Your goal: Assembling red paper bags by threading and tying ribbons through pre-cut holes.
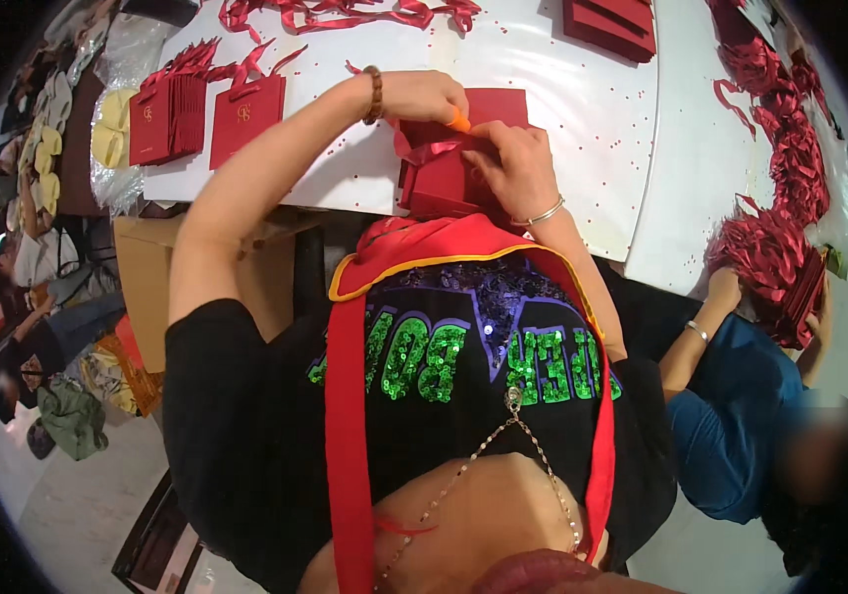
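A dark red paper gift bag (441,185) lies at the table's near edge, in front of my chest, with a loose ribbon (430,151) across it. My left hand (422,96) curls over the bag's upper left part, fingers closed. A small orange piece (458,121) shows at its fingertips; whether it is a tool or a finger cover I cannot tell. My right hand (520,163) is bent over the bag's right side, its fingers closed at the red paper close to the orange piece. The fingertips of both hands are partly hidden.
A row of red bags (167,117) and a single bag (247,119) stand on the left of the white table (582,198). More red bags (610,28) lie at the far right. Beside me, a co-worker's hands hold a ribboned bundle (772,262). A cardboard box (142,287) stands below the table's left edge.
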`<state>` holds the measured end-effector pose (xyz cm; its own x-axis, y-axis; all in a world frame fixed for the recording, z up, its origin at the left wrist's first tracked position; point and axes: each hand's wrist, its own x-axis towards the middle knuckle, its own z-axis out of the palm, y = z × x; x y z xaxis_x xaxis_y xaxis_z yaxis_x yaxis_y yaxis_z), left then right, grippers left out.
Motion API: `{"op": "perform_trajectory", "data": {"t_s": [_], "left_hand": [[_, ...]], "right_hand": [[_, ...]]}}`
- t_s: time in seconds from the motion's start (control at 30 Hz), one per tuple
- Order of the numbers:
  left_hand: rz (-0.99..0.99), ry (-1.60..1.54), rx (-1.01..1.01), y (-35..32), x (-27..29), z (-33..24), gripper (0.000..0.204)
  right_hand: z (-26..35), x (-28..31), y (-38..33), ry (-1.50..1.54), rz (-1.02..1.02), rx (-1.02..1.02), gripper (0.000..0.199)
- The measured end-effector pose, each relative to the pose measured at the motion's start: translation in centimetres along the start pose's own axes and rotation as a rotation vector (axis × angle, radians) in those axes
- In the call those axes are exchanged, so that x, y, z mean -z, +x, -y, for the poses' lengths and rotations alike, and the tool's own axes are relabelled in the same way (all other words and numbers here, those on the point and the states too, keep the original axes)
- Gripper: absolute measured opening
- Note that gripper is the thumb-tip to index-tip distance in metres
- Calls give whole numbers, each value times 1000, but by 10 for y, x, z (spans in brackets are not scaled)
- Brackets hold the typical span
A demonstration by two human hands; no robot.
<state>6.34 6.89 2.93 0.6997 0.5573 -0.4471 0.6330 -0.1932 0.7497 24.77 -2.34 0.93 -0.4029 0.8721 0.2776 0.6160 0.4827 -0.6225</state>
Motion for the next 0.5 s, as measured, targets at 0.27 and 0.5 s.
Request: {"op": "perform_trajectory", "data": {"t_s": [0.27,0.5], "left_hand": [[441,-215,58,26,14,2,29],[608,-191,23,33,14,8,17]], "right_hand": [[2,0,0,-63,-6,54,18],[5,4,3,-43,45,33,22]]}}
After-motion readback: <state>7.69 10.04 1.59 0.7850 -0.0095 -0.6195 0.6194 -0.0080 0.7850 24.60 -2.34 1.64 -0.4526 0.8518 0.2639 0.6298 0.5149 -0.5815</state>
